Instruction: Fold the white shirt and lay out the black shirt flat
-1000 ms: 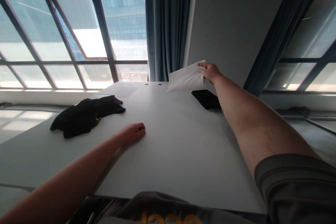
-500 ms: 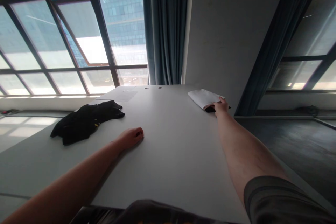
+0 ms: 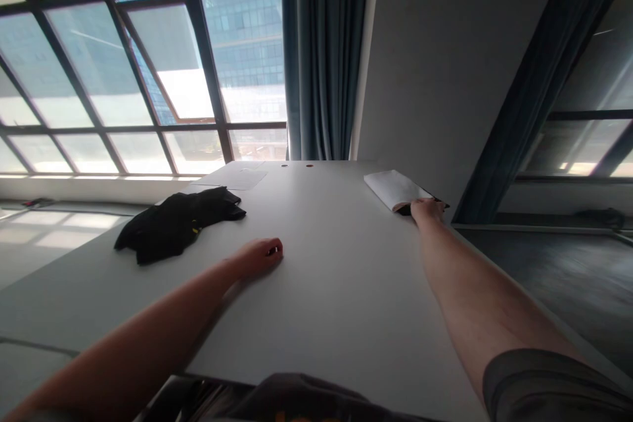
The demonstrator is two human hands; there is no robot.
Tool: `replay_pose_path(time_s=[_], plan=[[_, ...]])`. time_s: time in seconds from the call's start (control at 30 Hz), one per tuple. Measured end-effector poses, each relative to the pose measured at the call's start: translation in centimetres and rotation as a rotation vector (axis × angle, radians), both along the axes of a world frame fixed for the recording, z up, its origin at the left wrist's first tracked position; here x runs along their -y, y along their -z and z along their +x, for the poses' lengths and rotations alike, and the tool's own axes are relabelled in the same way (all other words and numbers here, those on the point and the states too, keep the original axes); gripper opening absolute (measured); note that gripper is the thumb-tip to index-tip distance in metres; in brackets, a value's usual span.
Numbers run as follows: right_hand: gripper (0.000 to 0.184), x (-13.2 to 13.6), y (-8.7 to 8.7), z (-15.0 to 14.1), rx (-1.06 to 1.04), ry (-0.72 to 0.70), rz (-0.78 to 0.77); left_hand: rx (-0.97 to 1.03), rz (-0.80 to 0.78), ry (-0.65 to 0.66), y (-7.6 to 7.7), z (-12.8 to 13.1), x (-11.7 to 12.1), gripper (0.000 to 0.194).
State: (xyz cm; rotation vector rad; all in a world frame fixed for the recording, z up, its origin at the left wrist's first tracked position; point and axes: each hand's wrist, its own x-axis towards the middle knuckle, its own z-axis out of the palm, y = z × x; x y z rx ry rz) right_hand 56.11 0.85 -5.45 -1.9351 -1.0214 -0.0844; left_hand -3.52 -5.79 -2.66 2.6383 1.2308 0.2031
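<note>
Folded white cloth (image 3: 388, 188) lies toward the far right of the white table (image 3: 326, 283), close to the table's right edge. A black folded item (image 3: 404, 210) sits beneath it, showing under the near edge and out past the right corner. I have my right hand (image 3: 428, 209) on the cloth's near right end, my arm stretched out to it; my fingertips are hidden there, so I cannot tell whether they are clamped on it or only resting.

My left hand (image 3: 262, 255) is loosely curled on the tabletop, fingers drawn in toward the thumb around a small gap. It is nearest to the rumpled black garment (image 3: 178, 224), which bears a small yellow mark (image 3: 196, 229) and lies to its left, not touching it. Beyond the garment, a thin pale sheet (image 3: 244, 179) lies flat near two round holes (image 3: 309, 165) at the table's far edge.
</note>
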Motion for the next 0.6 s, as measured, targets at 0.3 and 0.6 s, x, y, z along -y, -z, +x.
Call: replay_pose_path(time_s=[0.3, 0.6], plan=[[0.060, 1.4, -0.6, -2.8, 0.108, 0.018, -0.192, -0.039, 0.541, -0.597, -2.1, -8.4, -8.2, 0.049], [0.035, 2.3, -0.7, -8.2, 0.440, -0.330, -0.289, 0.227, 0.229, -1.171, -1.9, -17.8, -10.1, 0.069]])
